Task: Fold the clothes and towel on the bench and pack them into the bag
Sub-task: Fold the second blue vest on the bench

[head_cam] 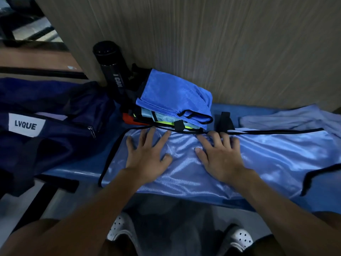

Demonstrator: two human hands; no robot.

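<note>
Pressing vest point(267, 157) flat, reaching bench edge point(73, 176).

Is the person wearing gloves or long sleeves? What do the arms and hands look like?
No gloves. The left hand and right hand are bare, and no ring, watch or bracelet shows. The forearms are bare too, with no sleeves in view. The fingers have short, plain nails.

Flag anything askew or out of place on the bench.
Nothing spilled or damaged. The vest hangs wrinkled over the front edge of the bench; the towel at far right lies rumpled, not yet folded. The stack behind looks tidy.
</note>
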